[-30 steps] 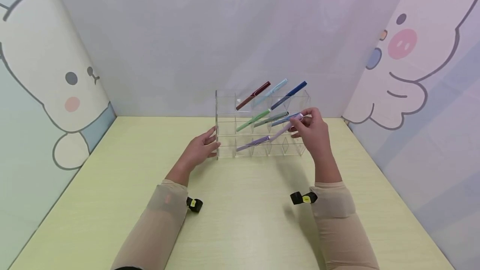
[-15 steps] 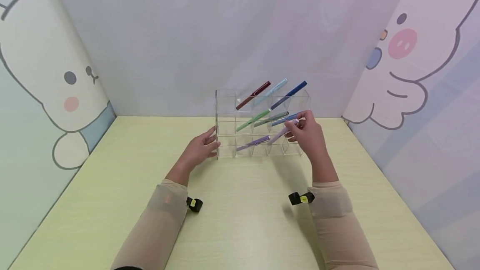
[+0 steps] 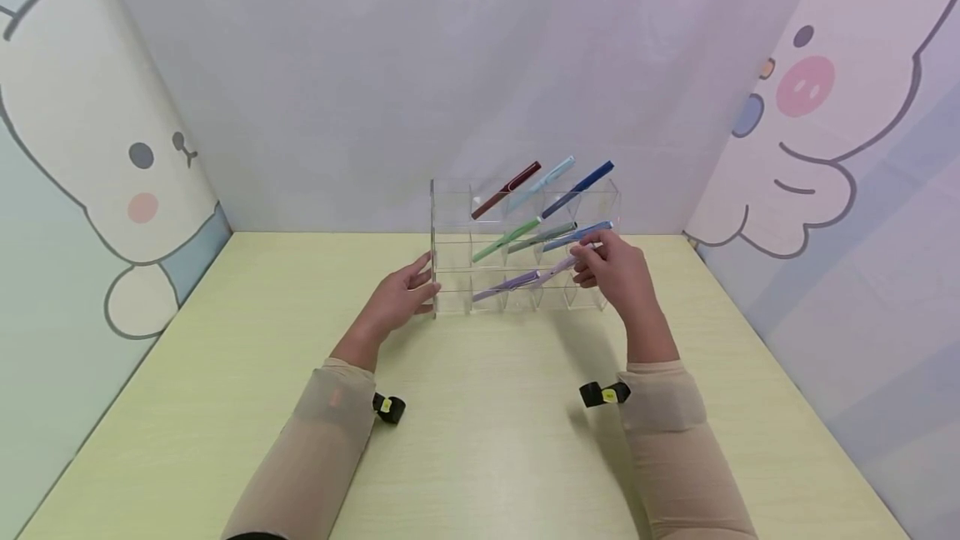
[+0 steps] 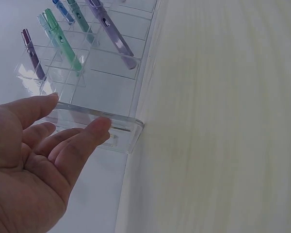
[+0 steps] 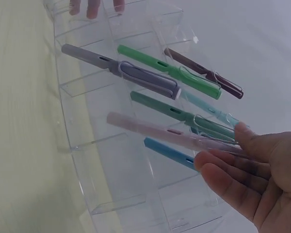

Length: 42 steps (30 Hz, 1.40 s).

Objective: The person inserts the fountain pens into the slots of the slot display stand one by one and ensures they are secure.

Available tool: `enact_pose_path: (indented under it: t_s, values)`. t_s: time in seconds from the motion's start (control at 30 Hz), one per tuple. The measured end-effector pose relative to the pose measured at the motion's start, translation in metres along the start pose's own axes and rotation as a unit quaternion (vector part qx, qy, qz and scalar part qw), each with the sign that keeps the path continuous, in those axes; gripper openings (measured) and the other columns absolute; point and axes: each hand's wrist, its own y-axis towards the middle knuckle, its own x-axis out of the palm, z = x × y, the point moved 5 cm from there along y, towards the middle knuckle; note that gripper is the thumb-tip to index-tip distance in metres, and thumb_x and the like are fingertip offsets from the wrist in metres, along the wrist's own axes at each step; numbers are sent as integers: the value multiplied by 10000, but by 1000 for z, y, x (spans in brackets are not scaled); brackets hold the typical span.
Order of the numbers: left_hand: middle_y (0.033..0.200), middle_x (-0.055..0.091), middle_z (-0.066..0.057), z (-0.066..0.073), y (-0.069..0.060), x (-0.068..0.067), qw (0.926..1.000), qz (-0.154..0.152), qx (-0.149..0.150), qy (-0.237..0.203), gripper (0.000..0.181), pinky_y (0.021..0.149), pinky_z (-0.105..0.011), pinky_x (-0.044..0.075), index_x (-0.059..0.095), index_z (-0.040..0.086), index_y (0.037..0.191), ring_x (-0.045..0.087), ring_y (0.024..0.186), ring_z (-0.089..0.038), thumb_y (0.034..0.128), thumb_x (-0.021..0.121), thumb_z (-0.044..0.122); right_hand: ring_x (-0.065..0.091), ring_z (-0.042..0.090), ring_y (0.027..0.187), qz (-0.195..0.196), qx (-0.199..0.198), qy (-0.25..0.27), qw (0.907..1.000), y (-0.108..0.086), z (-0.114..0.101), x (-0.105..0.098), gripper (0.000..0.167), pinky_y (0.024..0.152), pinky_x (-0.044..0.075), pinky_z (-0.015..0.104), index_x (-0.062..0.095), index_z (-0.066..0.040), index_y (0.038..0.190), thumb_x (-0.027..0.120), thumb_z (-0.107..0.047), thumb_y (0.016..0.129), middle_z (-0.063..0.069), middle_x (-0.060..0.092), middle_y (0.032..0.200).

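A clear acrylic pen rack (image 3: pixel 432 232) with stepped compartments stands near the back of the table. My right hand (image 3: pixel 622 273) pinches a pale lilac pen (image 5: pixel 155 131) near its capped end. The pen slants down to the left, its lower end in the front row beside a purple pen (image 3: pixel 506 286); whether it touches the rack floor I cannot tell. My left hand (image 3: pixel 396 302) rests its fingertips against the rack's left side panel, fingers loosely extended. Behind, the middle row bears a light green pen (image 3: pixel 506 240), a dark green pen (image 3: pixel 542 237) and a blue pen (image 3: pixel 577 236).
In the back row lean a dark red pen (image 3: pixel 506 190), a light blue pen (image 3: pixel 551 177) and a dark blue pen (image 3: pixel 577 190). The pale wooden table (image 3: pixel 480 423) extends in front. A grey backdrop (image 3: pixel 337 107) rises close behind the rack.
My right hand has moved slightly left and down with the lilac pen, bringing it lower into the front row. More of the blue pen now shows. The left hand stays put.
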Motion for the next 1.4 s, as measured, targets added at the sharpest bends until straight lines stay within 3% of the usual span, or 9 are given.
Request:
enact_pose_path:
  t_s: [0.13,0.27,0.4,0.73,0.97,1.23,1.33,1.4]
  values:
    - [1559,384,-60,1,0,0,10000,16,4,49,668,927,-352,574,245,406,1543,576,1261,-273,997,598,251,733,310,866,-345,-3,-237,9991,1,5,-1,306,759,632,394,554,-40,1241,532,-260,1030,218,706,1020]
    - [1557,388,-59,0,1,0,10000,26,3,68,669,917,-345,579,246,405,1543,580,1257,-263,995,600,259,712,310,955,-457,-163,-605,9970,1,7,-2,274,778,629,379,570,-63,1209,524,-268,1033,182,703,1080]
    - [1560,384,-56,-2,2,0,10000,23,-1,66,675,926,-347,575,248,421,1537,573,1266,-263,983,615,305,701,269,1005,-502,-331,-493,9970,1,6,-1,294,799,624,364,582,-58,1212,534,-281,1028,151,694,1123]
    - [1556,390,-57,-1,0,-1,9999,59,16,105,672,923,-347,576,243,409,1543,575,1265,-255,992,604,276,704,306,986,-778,-422,-393,9953,2,10,7,311,826,618,393,618,-40,1201,533,-284,1027,178,682,1117]
    - [1560,383,-58,-2,0,0,9999,35,-7,102,673,938,-358,568,241,413,1540,571,1268,-261,992,605,272,692,350,987,-1123,-208,-289,9930,4,15,25,266,788,626,376,635,-55,1172,555,-256,1018,202,667,1130]
    - [1562,381,-58,-1,0,-1,9999,24,6,124,675,927,-348,574,238,420,1540,583,1253,-276,988,608,304,688,348,953,-1300,-90,-582,9898,4,20,27,361,726,619,350,617,-63,1273,540,-312,1023,215,662,1135]
    - [1569,372,-41,1,-1,-3,9992,-10,33,405,682,967,-389,555,226,420,1545,601,1230,-274,988,606,319,682,349,977,-1352,-90,-726,9881,1,18,22,416,761,618,399,564,-108,1345,536,-365,1018,205,659,1155]
    - [1581,349,-26,5,-5,-9,9965,14,133,820,679,1017,-443,519,204,419,1551,589,1244,-281,994,587,353,680,343,991,-1298,-110,-859,9878,-1,16,14,467,779,614,429,523,-124,1387,527,-406,1015,187,655,1179]
